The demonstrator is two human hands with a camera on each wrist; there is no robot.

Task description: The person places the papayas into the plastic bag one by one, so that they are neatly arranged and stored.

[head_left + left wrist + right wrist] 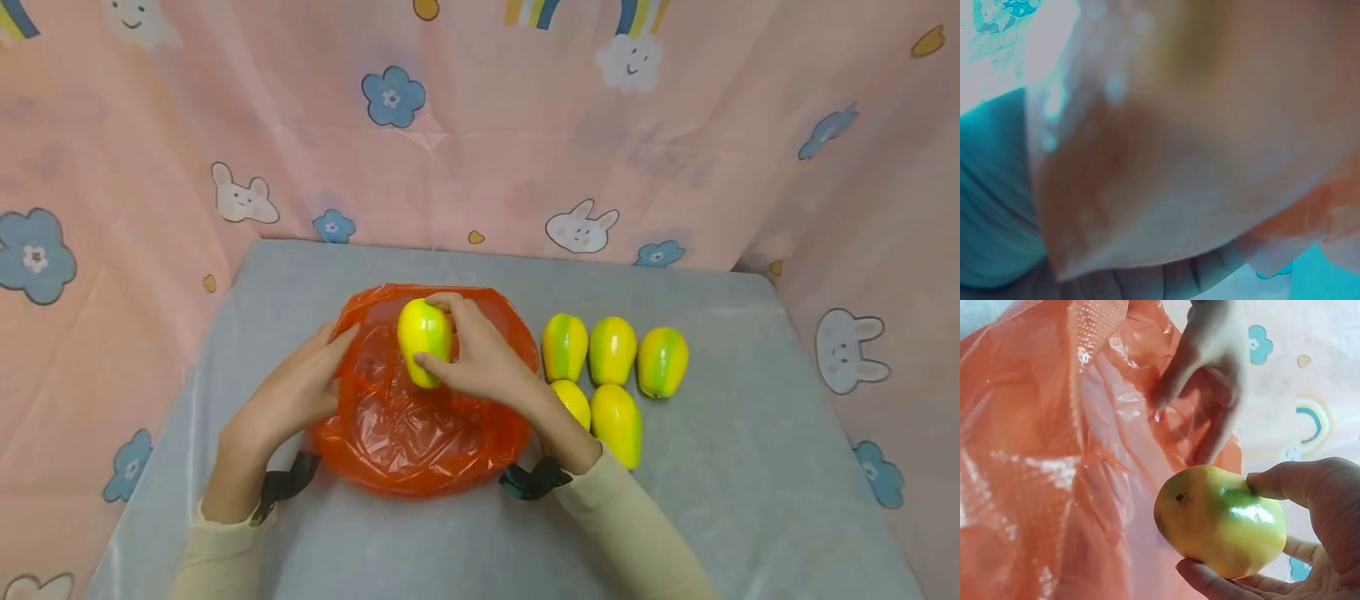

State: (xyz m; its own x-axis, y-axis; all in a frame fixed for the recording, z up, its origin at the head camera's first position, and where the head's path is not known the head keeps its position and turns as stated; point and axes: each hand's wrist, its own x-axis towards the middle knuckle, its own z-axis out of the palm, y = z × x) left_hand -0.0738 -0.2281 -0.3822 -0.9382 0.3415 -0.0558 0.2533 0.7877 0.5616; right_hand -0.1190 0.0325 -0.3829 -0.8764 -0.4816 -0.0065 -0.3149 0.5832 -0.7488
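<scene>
A red translucent plastic bag [420, 433] lies spread with its mouth open on the grey table. Over the bag, the right hand [480, 350] grips a yellow-green mango [424, 342] between thumb and fingers; the right wrist view shows the same mango [1222, 519] from its stem end. At the bag's left edge, the left hand [296, 392] pinches the plastic, and the right wrist view has that left hand [1210, 381] with thumb and fingers on the film. The left wrist view is mostly covered by blurred plastic.
Several more mangoes [612, 350] stand grouped on the grey table [750, 467], right of the bag, two of them partly beside the right forearm. A pink patterned cloth [480, 167] hangs behind and at both sides.
</scene>
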